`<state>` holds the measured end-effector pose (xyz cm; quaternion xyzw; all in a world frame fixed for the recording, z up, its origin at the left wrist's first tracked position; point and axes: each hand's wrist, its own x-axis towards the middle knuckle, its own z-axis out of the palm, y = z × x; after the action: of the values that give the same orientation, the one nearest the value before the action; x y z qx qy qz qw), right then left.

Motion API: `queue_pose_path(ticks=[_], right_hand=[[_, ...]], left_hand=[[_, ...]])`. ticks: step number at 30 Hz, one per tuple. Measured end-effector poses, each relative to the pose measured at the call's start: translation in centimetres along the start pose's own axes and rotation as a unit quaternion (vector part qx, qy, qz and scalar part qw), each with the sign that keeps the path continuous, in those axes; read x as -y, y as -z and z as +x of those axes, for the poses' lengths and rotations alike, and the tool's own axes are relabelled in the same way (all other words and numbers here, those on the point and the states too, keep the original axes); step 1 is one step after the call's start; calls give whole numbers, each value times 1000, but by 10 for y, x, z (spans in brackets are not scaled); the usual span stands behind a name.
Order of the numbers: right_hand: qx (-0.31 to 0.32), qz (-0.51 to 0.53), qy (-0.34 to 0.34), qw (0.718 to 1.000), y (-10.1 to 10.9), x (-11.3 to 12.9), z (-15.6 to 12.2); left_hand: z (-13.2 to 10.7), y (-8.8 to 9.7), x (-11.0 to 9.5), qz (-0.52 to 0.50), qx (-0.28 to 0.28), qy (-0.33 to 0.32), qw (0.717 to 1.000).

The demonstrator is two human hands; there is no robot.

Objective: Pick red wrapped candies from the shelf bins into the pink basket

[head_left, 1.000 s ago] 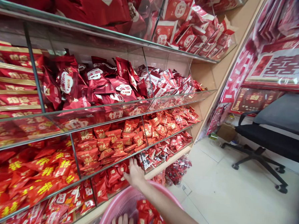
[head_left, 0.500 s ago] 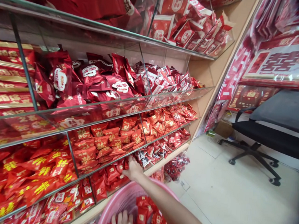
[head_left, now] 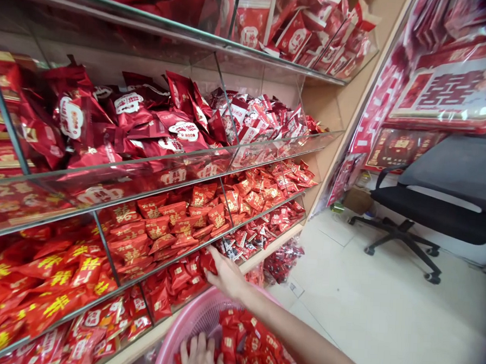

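Note:
My right hand (head_left: pixel 226 274) reaches to the front of a low glass compartment of small red packets (head_left: pixel 179 276). Its thumb and fingers are stretched apart, with red wrapping beside the fingertips, which are partly hidden. Below it stands a pink plastic basket (head_left: pixel 191 312), part filled with small red packets (head_left: pixel 254 343) printed in pale gold. Inside the basket, at its left side, my left hand (head_left: pixel 201 356) lies palm down over more packets, fingers spread. What lies under its palm is hidden.
Glass-fronted shelves (head_left: pixel 161 180) with dividers hold many red packets at my left and ahead. Bagged goods (head_left: pixel 283 260) stand on the floor by the shelf's end. A black office chair (head_left: pixel 432 211) stands on the tiled floor (head_left: pixel 353 318) at right, below hanging red packs (head_left: pixel 447 92).
My right hand has drawn back slightly from the compartment, toward the right. My left hand stays in the basket. The view has shifted a little, so the shelves sit farther left and higher.

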<state>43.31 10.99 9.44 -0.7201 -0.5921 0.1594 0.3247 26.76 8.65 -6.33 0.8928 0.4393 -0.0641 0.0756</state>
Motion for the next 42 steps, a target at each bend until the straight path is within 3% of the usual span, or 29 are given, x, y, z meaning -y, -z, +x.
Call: queue_pose_path(ticks=[3,7,10,13,18,22,28,34,38,42], right_hand=[[28,39,34,998,22,-8,-31],[88,-2,7,996,32,-43,-64],[101,-78,-11,992,22,-69,-80],[94,-187,18,978,4,-85,-90],[65,-370,104,921,-24,-95,-101],[37,-406,123,905,-37,-97,-106],[47,-337,69,938,-27,-76,-97],[0,-164,41,986,-11,-27,-51],[-37,-37,-14,999,-30,-15,-13],[-35,74,-126,989,-61,-24,19]], left_hand=[[-1,-1,1,-5,-8,-1,1000],[-1,-1,1,-10,-6,-6,1000],[-2,2,0,-9,1,-9,1000],[-3,7,-1,-5,4,-11,1000],[-5,12,-3,1,10,-9,1000],[-5,14,-4,-3,16,-10,1000],[-3,13,-3,-5,16,-9,1000],[-3,12,-3,-7,23,-5,1000],[-2,12,-2,-10,29,-2,1000],[-1,10,-1,-12,27,1,1000]])
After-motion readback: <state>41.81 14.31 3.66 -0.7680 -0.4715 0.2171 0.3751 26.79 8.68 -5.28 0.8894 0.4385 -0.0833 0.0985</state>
